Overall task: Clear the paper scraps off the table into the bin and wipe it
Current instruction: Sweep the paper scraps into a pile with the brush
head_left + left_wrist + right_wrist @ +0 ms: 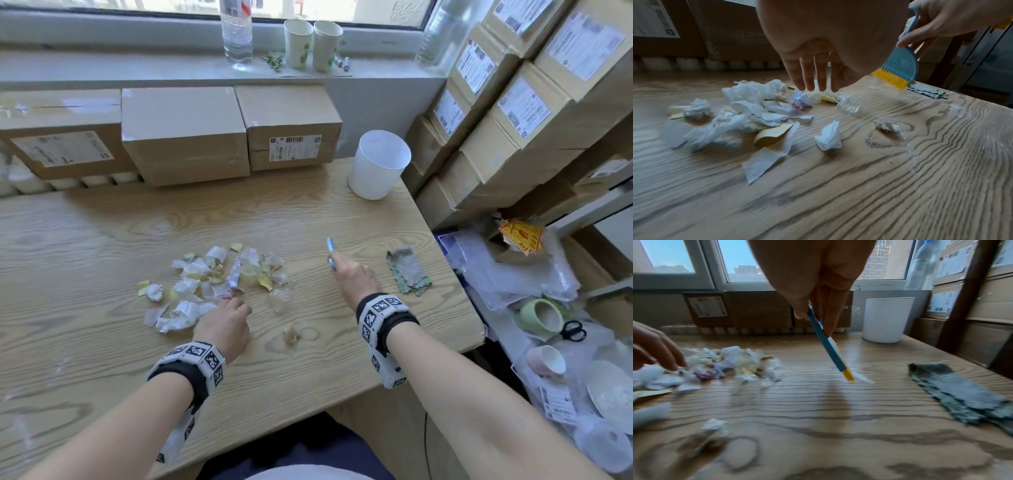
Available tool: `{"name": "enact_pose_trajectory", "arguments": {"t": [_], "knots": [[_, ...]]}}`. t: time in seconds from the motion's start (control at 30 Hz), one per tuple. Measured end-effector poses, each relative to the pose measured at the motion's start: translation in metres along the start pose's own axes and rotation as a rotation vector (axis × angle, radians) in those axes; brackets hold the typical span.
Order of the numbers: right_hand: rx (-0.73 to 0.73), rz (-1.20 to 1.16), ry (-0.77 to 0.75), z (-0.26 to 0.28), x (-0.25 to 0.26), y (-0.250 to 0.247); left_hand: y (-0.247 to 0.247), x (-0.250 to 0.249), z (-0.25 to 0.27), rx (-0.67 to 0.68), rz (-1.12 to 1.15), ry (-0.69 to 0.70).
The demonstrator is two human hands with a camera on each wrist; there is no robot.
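White bin (378,164) stands upright at 1 o'clock on the desk (308,219), open top; what's inside can't be seen from the head view. Two paper cups (312,44) w/ green print sit on the windowsill beside a clear bottle (236,34); contents not visible.

Paper scraps (219,281) lie in a loose heap at desk centre, white and yellow bits plus a few clear wrappers; some strays nearer the front edge. Wrist views are motion-blurred, so small pieces are hard to tell apart.

Left hand (224,325), at 7 o'clock of the heap, has a released grip, fingers straight, tips at the heap's near edge. Right hand (356,277) has its grip pinching a blue brush (900,65) w/ yellow bristles, tilted down toward the desk, at 3 o'clock of the heap. Grey cloth (407,270) lies flat further right.

Cardboard boxes (185,133) at 12 o'clock carry shipping labels w/ barcodes; text too small to read.
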State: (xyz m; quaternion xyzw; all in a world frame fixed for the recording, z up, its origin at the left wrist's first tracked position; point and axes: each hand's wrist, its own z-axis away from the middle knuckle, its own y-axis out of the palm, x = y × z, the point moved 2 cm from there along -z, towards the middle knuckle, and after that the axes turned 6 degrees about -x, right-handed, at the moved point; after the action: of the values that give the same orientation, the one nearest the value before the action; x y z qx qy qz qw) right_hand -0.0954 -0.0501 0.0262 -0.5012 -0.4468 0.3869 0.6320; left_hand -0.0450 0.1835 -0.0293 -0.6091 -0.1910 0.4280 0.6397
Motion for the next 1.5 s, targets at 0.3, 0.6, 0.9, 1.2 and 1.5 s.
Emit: {"name": "enact_pose_trajectory", "arguments": {"t": [0.3,0.6,0.9,1.2,1.5], "knots": [[0.057,0.072,0.091,-0.031,-0.043,0.011,0.01,-0.002,-0.013,0.021,0.013,-0.059],[0.108,-0.006,-0.088,-0.05,0.002,0.042,0.004,0.002,-0.013,-0.002,0.047,-0.138],[0.147,-0.216,-0.237,-0.052,0.081,0.044,-0.004,0.018,0.017,-0.09,0.108,-0.249],[0.079,-0.221,-0.162,-0.04,0.065,0.027,-0.008,0.035,0.027,-0.069,0.075,-0.285],[0.09,-0.198,0.057,-0.014,0.017,0.027,-0.007,0.016,0.018,-0.053,0.082,-0.196]]}}
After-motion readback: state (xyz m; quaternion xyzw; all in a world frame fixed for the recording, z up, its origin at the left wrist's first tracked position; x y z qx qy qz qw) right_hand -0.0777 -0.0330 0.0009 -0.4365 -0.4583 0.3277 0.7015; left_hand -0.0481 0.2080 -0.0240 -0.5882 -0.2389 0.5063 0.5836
